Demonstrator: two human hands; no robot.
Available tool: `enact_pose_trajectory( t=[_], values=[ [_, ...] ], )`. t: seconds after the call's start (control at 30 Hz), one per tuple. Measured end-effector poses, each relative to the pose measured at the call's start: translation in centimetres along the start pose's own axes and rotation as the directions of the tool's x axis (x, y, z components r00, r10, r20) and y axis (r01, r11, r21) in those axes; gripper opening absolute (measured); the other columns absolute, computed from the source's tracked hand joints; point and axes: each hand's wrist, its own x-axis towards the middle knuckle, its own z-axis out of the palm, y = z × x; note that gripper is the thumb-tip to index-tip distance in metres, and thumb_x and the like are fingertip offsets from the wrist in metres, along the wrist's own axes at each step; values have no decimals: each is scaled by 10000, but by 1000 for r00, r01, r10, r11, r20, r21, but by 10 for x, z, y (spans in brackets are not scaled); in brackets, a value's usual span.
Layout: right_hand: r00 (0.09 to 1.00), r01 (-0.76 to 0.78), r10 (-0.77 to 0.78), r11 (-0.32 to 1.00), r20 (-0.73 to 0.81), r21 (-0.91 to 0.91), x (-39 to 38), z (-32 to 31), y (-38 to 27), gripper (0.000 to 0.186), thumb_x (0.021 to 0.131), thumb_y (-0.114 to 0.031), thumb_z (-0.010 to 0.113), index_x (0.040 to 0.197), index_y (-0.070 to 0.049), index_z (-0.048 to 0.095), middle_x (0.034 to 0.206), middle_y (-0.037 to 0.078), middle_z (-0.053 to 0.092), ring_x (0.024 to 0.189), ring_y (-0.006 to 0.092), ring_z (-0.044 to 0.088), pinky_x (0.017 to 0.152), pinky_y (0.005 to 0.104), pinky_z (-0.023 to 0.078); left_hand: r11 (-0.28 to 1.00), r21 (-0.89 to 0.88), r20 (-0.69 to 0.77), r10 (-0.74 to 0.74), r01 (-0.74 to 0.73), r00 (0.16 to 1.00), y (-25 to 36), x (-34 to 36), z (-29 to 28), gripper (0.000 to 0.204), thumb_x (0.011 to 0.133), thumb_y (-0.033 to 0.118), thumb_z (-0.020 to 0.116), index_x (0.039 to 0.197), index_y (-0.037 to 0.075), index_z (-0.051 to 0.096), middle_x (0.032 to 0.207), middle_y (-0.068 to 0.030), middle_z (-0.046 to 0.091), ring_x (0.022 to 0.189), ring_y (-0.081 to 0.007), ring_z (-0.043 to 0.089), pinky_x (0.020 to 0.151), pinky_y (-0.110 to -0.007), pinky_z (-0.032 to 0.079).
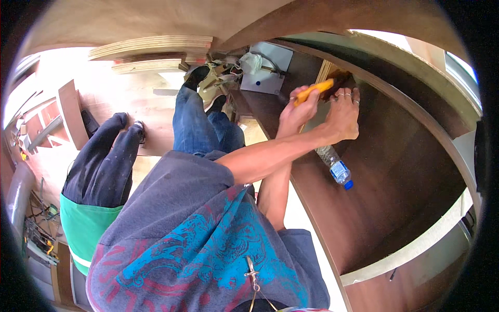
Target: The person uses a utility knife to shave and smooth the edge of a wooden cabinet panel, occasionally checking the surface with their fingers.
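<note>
- The person leans over a big dark brown board and both arms cross in front of the body.
- One hand is shut tight around a yellow tool. I take it for the right hand, but the crossed arms make that hard to tell.
- The other hand, the left one I think, lies flat with its fingers spread on the board, just right of the tool. It holds nothing.
- The tool is at the far side of the board. Its long side runs from near left to far right, and its tip points at the far edge, at a pale wood strip.
- The tip is hidden, so how much work is done cannot be told. No mark shows on the board yet.
- A clear bottle with a blue cap lies on the board near the arms.
- Another person in dark pants stands on the left.
</note>
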Motion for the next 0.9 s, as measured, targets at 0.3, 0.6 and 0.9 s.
enact_pose_trajectory(
  t=[0.3, 0.6, 0.9],
  values=[
    [958, -18, 94, 963, -271, 269, -9, 8, 11, 213, 990, -267, 500, 1053, -67, 541, 814, 43, 550, 676, 132, 516, 577, 234, 415, 1000, 1, 8, -10, 10, 1000, 3, 2, -1, 863, 629, 148, 686, 1349, -148, 315, 1223, -314, 424, 1155, -428, 425, 946, -527, 420],
    [982, -100, 100, 995, -161, 12, -35, -5, 16, 240, 978, -304, 520, 1025, -69, 537, 799, 37, 547, 684, 124, 515, 618, 251, 439, 1000, 9, 10, 5, -5, 1000, 0, 6, -1, 911, 601, 162, 689, 1363, -146, 295, 1222, -308, 416, 1155, -420, 427, 980, -540, 392],
    [968, -104, 112, 994, -225, 45, -77, -56, 25, 242, 968, -280, 550, 1104, -83, 524, 870, 29, 562, 779, 135, 537, 741, 294, 464, 1000, 10, 48, 9, -9, 999, -1, 4, -2, 874, 659, 168, 662, 1381, -134, 274, 1292, -331, 389, 1235, -449, 388, 1026, -534, 369]
  ],
)
